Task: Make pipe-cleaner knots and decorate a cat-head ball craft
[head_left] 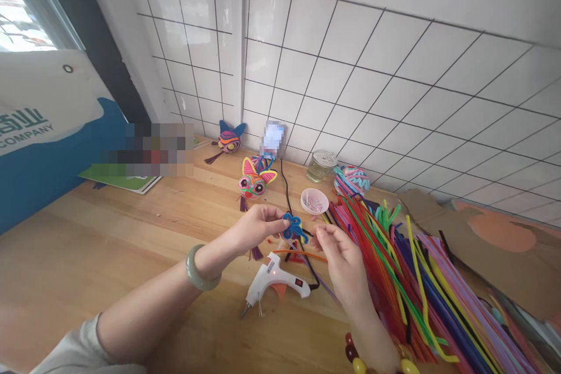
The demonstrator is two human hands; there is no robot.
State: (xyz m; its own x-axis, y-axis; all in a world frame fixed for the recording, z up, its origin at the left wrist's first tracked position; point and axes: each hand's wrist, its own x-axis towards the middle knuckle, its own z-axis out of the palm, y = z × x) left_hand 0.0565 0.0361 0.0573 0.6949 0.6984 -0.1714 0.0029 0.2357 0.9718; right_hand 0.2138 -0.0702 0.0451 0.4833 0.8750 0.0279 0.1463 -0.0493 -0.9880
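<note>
I have the left hand [265, 225] pinching a blue looped pipe-cleaner shape [293, 227] near the hot-glue gun [275, 274]; I cannot tell whether the right hand [344, 257] pinches anything.

A wooden worktop [65, 286] meets a wall [359, 47] of white tiles with dark joints, split by a white upright post [237, 47]. At far left, under a bright window [24, 6], stands a white-and-blue bag [48, 87] with an eyelet and the word "COMPANY". A green booklet [129, 182] lies beside it, partly hidden by a blurred patch. Near the wall sit two cat heads, one blue-eared [229, 141], the other with yellow-edged pink ears [253, 186]; both have dark tassels. Behind the second, a phone [273, 139] leans upright, its screen blurred. Farther right, a lidded glass jar [316, 173] stands just beside a striped ornament [354, 179]. Brown cardboard [438, 219] lies at far right.
</note>
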